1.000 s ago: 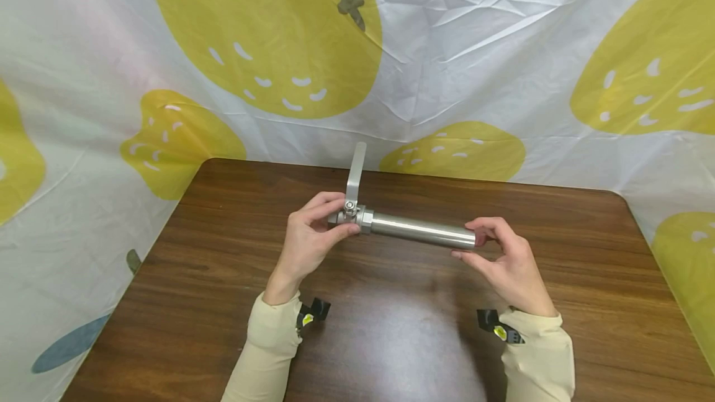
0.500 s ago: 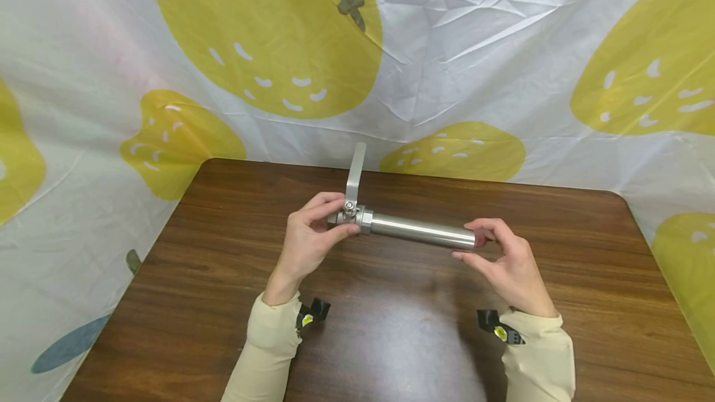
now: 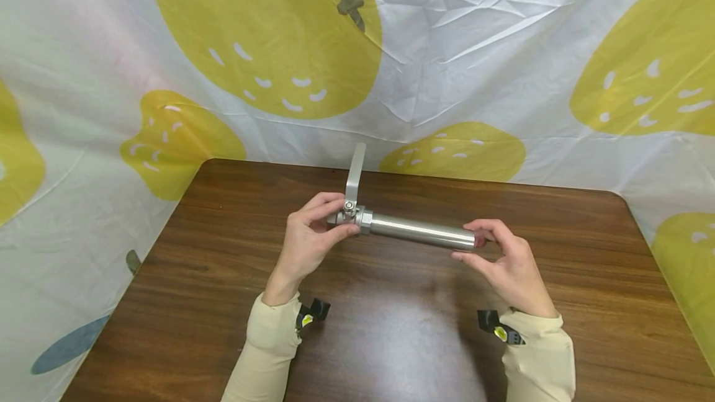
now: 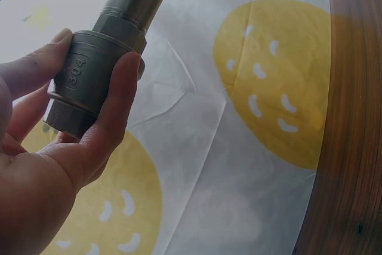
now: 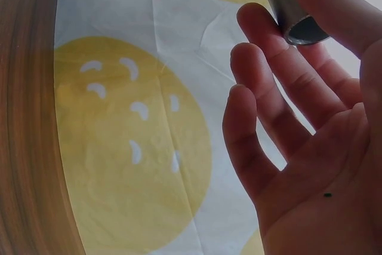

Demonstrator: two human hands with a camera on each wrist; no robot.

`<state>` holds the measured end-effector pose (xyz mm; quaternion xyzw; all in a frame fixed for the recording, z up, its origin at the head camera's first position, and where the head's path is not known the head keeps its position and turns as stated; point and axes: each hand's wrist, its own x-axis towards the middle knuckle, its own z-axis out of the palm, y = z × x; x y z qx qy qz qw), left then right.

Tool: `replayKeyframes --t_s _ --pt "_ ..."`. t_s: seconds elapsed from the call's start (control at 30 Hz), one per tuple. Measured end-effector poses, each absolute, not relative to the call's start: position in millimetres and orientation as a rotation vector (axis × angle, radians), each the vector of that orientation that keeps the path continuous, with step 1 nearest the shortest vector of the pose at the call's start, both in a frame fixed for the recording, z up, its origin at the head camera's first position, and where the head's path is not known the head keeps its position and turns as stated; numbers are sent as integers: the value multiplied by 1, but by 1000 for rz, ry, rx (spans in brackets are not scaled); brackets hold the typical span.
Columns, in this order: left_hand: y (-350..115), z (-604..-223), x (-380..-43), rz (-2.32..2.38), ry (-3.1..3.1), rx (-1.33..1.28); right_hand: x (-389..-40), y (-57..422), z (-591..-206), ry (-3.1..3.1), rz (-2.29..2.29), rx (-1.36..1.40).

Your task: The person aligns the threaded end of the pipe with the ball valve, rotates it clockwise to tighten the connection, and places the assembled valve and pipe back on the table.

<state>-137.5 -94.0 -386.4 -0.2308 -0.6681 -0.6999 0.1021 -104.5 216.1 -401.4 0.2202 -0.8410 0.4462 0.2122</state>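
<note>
A steel ball valve [image 3: 363, 221] with a flat lever handle [image 3: 355, 172] is joined to a shiny metal pipe [image 3: 422, 231]. My left hand [image 3: 309, 233] grips the valve body between thumb and fingers; the left wrist view shows "304" cast on that body [image 4: 80, 76]. At the pipe's other end, my right hand [image 3: 508, 265] pinches the tip between thumb and fingers. From the right wrist, the pipe's hollow open end [image 5: 307, 31] shows, with the lower fingers spread loosely away from it. The lever points up toward the back of the table.
A dark wood-grain table [image 3: 391, 340] lies beneath both hands. Behind it and at both sides hangs a white cloth [image 3: 475, 48] with large yellow fruit prints. Each sleeve cuff carries a small black wrist camera [image 3: 320, 309].
</note>
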Motion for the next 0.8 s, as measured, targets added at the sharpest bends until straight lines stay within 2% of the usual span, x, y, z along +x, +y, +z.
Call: replayKeyframes --t_s 0.8 --pt "-95 -386 -137 -2051 -1972 -682 -104 216 -401 -2372 1209 606"
